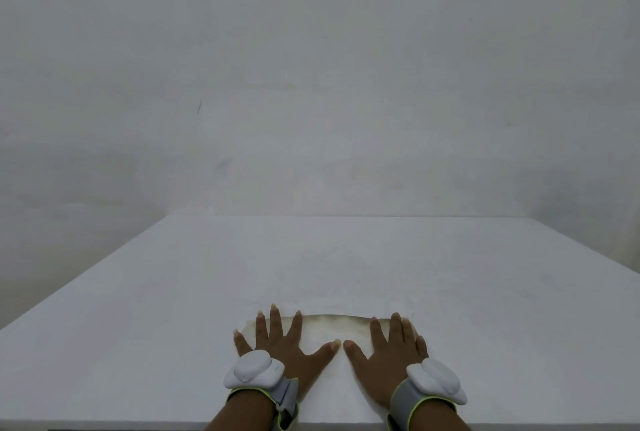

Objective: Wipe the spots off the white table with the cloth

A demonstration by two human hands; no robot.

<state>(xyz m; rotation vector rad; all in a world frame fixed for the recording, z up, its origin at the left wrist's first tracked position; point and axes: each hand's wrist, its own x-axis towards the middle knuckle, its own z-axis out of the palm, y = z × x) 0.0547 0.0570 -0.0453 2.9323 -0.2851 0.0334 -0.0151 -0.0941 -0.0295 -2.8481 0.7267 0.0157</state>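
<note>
Near edge of the white table [138, 344]: both forearms come in, each wrist wearing a grey strap with a white sensor pod, left wrist band [254, 370] and right wrist band [438, 380]. Left hand [280, 340] lies palm down, flat, fingers spread, gripping nothing. Right hand [388, 344] same, flat and splayed, palm down. Thumb tips almost meet between the hands. Cloth [332, 328] lies flat on the table under both hands, near the near edge, roughly centred left to right; it is whitish with a yellowish-brown stained band along its far side. Fingertips of both hands reach about to the cloth's far side. No clear spots can be made out on the table beyond the cloth. Behind the far edge, a plain grey wall [311, 67].
</note>
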